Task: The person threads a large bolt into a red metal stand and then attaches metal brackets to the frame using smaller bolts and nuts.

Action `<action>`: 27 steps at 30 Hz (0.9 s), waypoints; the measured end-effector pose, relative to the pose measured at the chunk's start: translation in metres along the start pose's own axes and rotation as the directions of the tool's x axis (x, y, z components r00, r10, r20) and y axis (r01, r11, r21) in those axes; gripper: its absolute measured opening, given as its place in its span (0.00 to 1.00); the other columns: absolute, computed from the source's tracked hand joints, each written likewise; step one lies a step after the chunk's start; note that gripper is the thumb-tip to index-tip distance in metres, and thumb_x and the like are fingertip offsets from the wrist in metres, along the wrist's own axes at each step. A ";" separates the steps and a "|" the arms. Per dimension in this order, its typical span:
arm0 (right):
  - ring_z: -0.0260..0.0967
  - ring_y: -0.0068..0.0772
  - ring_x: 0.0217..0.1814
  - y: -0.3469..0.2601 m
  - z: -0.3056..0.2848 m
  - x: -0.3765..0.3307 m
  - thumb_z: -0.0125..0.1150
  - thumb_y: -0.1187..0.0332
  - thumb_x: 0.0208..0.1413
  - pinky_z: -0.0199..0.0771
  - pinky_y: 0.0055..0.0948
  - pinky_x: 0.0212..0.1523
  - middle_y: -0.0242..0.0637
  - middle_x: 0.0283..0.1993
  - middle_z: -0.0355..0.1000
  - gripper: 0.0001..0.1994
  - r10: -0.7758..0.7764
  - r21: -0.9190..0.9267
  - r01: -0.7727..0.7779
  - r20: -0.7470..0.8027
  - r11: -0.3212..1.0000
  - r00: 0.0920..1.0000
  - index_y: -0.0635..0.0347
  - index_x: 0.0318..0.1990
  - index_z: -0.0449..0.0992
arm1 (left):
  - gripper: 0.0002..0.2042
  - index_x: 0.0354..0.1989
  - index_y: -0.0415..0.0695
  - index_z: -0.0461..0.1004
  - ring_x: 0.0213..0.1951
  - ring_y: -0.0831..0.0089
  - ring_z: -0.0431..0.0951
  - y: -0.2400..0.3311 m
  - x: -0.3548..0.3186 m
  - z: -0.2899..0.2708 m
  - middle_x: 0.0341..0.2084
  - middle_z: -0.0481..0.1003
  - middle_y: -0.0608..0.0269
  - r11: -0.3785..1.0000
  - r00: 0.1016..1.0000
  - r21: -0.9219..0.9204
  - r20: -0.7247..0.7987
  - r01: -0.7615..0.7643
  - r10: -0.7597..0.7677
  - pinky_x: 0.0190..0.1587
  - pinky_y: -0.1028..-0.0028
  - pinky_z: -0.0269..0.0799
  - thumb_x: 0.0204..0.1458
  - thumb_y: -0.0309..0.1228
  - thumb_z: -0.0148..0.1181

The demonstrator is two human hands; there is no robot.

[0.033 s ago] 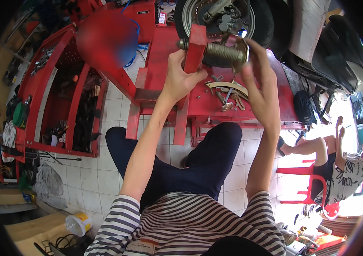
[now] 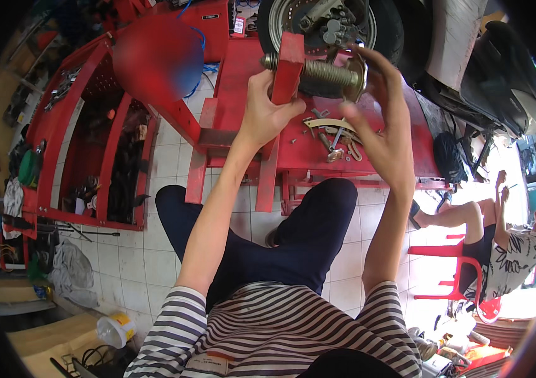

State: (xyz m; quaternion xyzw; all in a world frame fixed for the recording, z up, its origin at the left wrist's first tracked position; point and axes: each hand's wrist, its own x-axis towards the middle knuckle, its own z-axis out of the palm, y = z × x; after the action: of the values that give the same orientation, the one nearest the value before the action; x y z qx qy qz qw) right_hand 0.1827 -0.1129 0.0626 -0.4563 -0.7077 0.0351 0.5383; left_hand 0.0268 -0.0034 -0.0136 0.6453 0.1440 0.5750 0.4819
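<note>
A red steel vise frame stands over the red bench with a thick threaded screw running through its upright. My left hand is closed round that upright just below the screw; the screw's pointed tip sticks out on the left. At the screw's right end is a round metal handwheel. My right hand is cupped about the wheel, fingers apart and partly blurred. Its fingertips are at the upper rim, and the thumb lies just under the lower rim. Whether the thumb touches it, I cannot tell.
Loose metal parts and a curved cream piece lie on the red bench. Behind stands a motorcycle wheel. A red tool cart is at left. A seated person on a red chair is at right.
The fingers of my right hand have shifted on the handwheel, the thumb moving left and down off its face. My left hand stays on the upright.
</note>
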 end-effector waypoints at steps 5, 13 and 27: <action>0.73 0.39 0.54 -0.004 -0.005 0.003 0.70 0.69 0.50 0.72 0.35 0.54 0.46 0.58 0.69 0.32 0.107 0.050 -0.112 0.088 0.992 0.990 0.57 0.63 0.63 | 0.10 0.27 0.37 0.70 0.26 0.80 0.68 -0.001 -0.001 -0.001 0.21 0.69 0.67 1.000 1.000 0.010 -0.007 0.013 -0.013 0.30 0.76 0.64 0.35 0.24 0.63; 0.73 0.37 0.53 -0.018 -0.005 0.004 0.64 0.65 0.57 0.75 0.32 0.50 0.45 0.54 0.71 0.27 0.205 0.053 -0.205 0.019 0.977 0.979 0.59 0.63 0.63 | 0.10 0.27 0.37 0.70 0.25 0.80 0.67 -0.005 0.001 -0.002 0.21 0.68 0.68 0.999 1.000 0.034 0.004 0.001 -0.002 0.30 0.76 0.63 0.35 0.25 0.63; 0.77 0.35 0.46 -0.014 -0.009 0.014 0.58 0.66 0.60 0.79 0.31 0.44 0.48 0.51 0.73 0.27 0.300 0.212 -0.339 0.197 0.916 0.933 0.62 0.64 0.59 | 0.11 0.26 0.37 0.69 0.25 0.79 0.68 -0.007 0.001 -0.004 0.20 0.70 0.67 0.999 1.000 0.048 0.000 0.005 -0.005 0.31 0.75 0.65 0.35 0.25 0.64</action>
State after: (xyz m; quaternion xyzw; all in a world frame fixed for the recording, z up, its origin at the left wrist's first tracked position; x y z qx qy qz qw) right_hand 0.1816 -0.1155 0.0844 -0.4923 -0.6547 0.2458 0.5183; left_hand 0.0262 0.0028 -0.0185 0.6564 0.1592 0.5702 0.4677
